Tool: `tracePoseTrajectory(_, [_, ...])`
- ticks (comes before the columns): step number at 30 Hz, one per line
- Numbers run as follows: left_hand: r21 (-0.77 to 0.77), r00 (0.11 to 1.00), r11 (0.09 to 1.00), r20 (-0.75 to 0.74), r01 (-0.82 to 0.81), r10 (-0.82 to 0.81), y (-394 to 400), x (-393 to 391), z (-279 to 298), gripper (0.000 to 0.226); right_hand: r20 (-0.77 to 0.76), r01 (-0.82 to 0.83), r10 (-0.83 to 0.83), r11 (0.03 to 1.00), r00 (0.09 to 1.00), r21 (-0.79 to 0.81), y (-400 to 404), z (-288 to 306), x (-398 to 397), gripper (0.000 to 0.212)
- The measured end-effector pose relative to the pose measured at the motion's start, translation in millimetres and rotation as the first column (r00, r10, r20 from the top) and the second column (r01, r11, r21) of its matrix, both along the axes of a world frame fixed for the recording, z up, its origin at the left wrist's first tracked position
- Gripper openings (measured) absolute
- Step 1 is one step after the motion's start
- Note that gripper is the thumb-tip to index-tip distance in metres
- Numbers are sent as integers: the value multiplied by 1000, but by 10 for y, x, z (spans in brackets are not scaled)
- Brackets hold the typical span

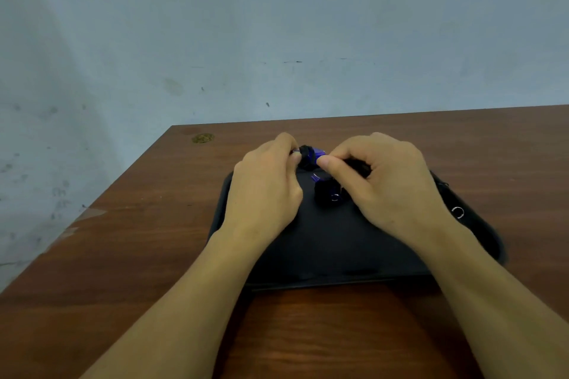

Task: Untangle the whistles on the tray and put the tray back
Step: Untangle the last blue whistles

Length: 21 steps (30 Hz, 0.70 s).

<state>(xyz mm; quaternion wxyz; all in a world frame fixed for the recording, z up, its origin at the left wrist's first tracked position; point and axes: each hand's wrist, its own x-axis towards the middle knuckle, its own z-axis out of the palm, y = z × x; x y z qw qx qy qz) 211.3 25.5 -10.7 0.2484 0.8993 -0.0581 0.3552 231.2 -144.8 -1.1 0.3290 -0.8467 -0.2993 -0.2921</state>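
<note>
Working above the far end of the black tray (323, 249), the left hand (264, 191) and right hand (388, 181) each close a pinching grip on the tangled blue whistles (315, 155). Pulling hard risks tightening the cords or dragging the tray across the surface (138, 255).

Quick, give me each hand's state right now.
Left hand: fingers curled, pinching the raised whistle at its metal end.
Right hand: fingers curled, pinching the same whistle's blue end.
</note>
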Motion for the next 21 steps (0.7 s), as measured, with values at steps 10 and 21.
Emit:
tracePoseTrajectory(10, [215,987,968,66,130,-148,-47,-21,-37,7,-320,-107,381,772,867,627,-17,53,73,8])
tracePoseTrajectory(21, [292,946,930,164,223,-279,-92,-86,-28,24,-410,-1,440,683,799,731,6,-14,180,15])
